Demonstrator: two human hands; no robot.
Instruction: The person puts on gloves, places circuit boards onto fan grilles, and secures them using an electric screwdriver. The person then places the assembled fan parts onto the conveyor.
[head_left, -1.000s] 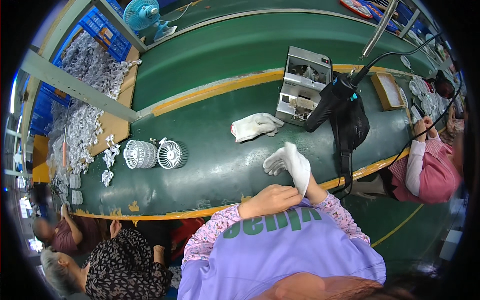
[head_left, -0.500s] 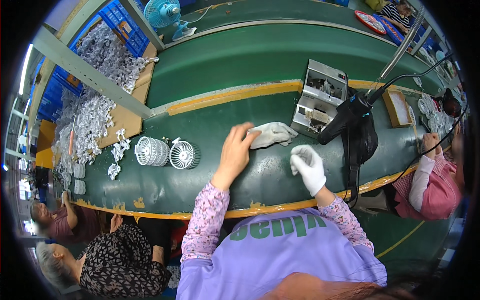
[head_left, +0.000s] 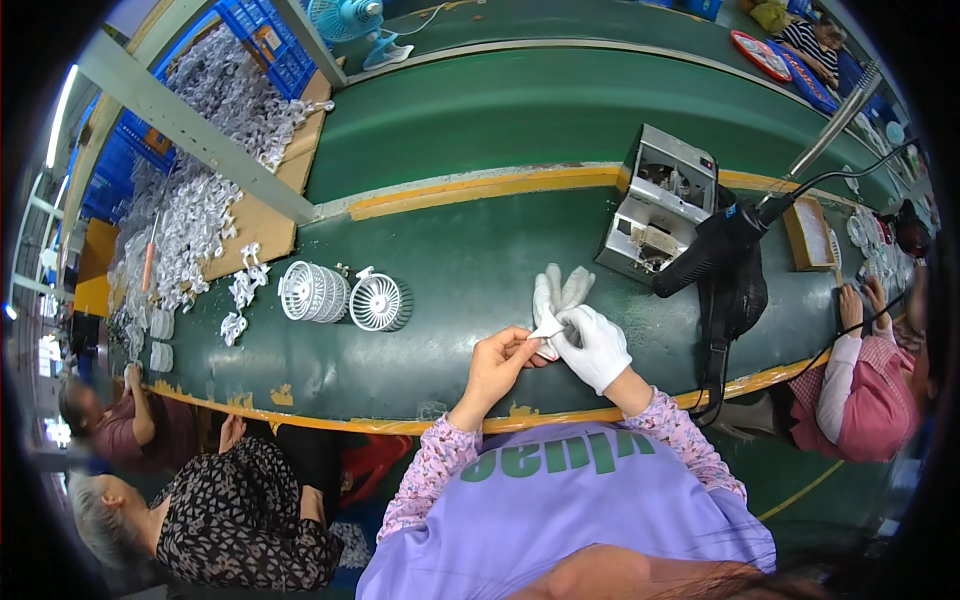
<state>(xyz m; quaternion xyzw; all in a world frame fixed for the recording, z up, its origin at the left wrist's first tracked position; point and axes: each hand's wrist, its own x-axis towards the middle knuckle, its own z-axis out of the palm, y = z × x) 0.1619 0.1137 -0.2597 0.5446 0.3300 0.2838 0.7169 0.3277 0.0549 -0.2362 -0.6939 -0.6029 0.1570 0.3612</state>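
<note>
A greyish-white cloth glove (head_left: 562, 288) is held above the bench in front of me, its fingers pointing away. My bare left hand (head_left: 497, 365) pinches the white cuff end between thumb and fingertips. On my right hand (head_left: 600, 352) is a matching white glove. Its bent fingers also grip the loose glove near the cuff, close to my left fingertips. Some of the right fingertips are hidden by the cloth. To the left stand a stack of white slatted round fan guards (head_left: 314, 292) and a single white round guard (head_left: 377, 301).
A black electric driver (head_left: 715, 245) hangs on a spring beside a metal box machine (head_left: 655, 205). At left is a large heap of whitish plastic parts (head_left: 190, 230). A small cardboard box (head_left: 810, 235) sits at right. Co-workers sit on both sides; a blue fan (head_left: 345, 20) stands beyond.
My left hand has taken the loose glove off the bench and brought it nearer to me. My right hand has come in and closed on it too.
</note>
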